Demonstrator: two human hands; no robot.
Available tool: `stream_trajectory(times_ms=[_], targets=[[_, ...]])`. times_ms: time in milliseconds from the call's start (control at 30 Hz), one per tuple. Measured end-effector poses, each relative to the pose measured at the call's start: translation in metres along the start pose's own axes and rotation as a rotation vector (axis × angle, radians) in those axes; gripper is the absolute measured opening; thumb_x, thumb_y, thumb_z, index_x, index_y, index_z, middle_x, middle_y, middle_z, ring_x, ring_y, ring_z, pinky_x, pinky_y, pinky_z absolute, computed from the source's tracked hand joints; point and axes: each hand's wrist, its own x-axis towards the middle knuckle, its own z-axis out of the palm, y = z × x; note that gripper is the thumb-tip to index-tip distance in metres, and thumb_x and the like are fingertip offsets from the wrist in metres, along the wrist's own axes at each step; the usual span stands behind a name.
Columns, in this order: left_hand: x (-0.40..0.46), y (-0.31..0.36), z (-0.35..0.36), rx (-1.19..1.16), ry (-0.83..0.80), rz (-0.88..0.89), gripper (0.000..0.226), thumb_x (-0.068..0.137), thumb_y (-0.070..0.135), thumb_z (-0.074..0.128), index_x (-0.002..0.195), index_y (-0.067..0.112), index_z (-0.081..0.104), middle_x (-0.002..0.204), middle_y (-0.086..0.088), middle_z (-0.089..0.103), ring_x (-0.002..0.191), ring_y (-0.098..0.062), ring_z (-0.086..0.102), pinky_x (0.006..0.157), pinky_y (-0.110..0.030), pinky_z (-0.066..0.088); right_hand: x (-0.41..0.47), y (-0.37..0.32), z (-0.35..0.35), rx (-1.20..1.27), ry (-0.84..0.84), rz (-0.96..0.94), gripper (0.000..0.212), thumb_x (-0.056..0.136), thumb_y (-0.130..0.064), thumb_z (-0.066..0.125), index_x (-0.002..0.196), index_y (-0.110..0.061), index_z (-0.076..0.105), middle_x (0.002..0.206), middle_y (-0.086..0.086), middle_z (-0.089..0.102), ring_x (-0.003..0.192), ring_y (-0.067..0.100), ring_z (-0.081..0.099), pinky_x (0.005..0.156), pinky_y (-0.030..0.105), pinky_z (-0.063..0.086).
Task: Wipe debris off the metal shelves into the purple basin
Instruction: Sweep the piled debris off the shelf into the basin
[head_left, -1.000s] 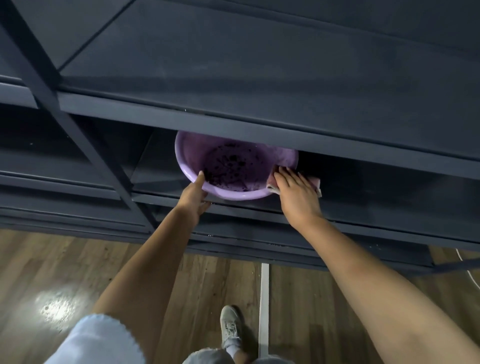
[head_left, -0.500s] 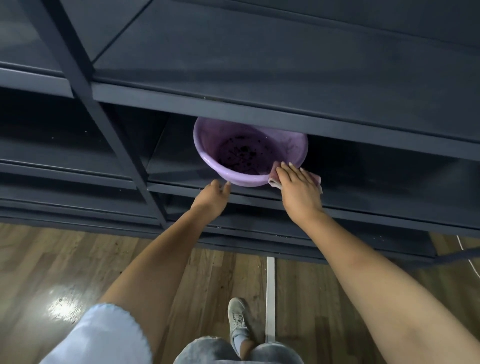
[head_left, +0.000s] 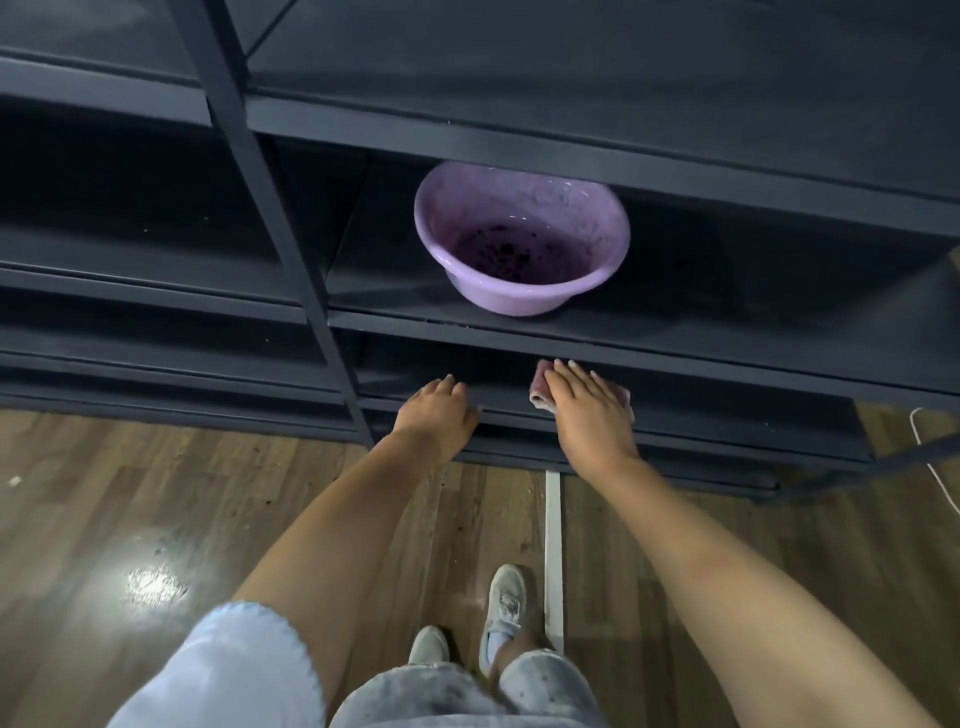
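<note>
Dark metal shelves (head_left: 649, 343) fill the far half of the view, standing on a wood-plank floor (head_left: 130, 493) that carries a white strip (head_left: 554, 545) running toward the rack and a bright glare spot at near left. On the middle shelf, right of a slanting upright post (head_left: 270, 208), sits the purple basin (head_left: 522, 241), upright, with dark crumbs of debris (head_left: 511, 252) scattered over its bottom; neither hand touches it. One level lower, the right hand (head_left: 589, 410) lies palm-down, fingers straight and close together, on a pink cloth (head_left: 540, 387) whose edges show at both sides of the hand; whether the cloth rests on the shelf lip cannot be told. Just left of it, apart from the cloth, the left hand (head_left: 439, 408) hangs at the same shelf's front edge with fingers loosely bent, holding nothing. Near the bottom edge, pale shorts (head_left: 218, 675) and two light sneakers (head_left: 501, 603) stand beside the white strip.
</note>
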Motion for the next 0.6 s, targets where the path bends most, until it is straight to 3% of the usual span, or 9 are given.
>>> stream_trajectory(times_ms=[200,433,600], targets=[[0.01,0.009,0.022,0.028,-0.022,-0.029,0.051,0.103,0.037,0.03,0.144,0.006,0.032,0.153,-0.01,0.028,0.143,-0.024,0.021,0.113,-0.035,0.021,-0.008,0.015,0.009,0.014,-0.024,-0.024,0.059,0.096,-0.004,0.042,0.149,-0.013,0.018,0.157,0.004,0.018,0.145,0.016,0.014,0.116,0.025,0.001],[0.045,0.029,0.079,-0.024,-0.065,-0.063,0.054,0.103,0.038,0.028,0.147,0.006,0.027,0.157,-0.011,0.021,0.146,-0.024,0.015,0.115,-0.034,0.015,0.004,0.059,0.057,0.056,-0.035,-0.029,0.053,0.096,-0.002,0.042,0.146,-0.009,0.028,0.155,0.008,0.026,0.144,0.019,0.021,0.115,0.025,0.002],[0.067,0.037,0.122,0.054,-0.105,-0.049,0.055,0.103,0.035,0.028,0.15,0.007,0.022,0.159,-0.011,0.016,0.147,-0.024,0.012,0.116,-0.033,0.012,0.008,0.103,0.107,0.035,-0.053,0.044,0.057,0.095,-0.007,0.045,0.148,-0.014,0.024,0.156,0.003,0.023,0.144,0.016,0.02,0.114,0.024,0.002]])
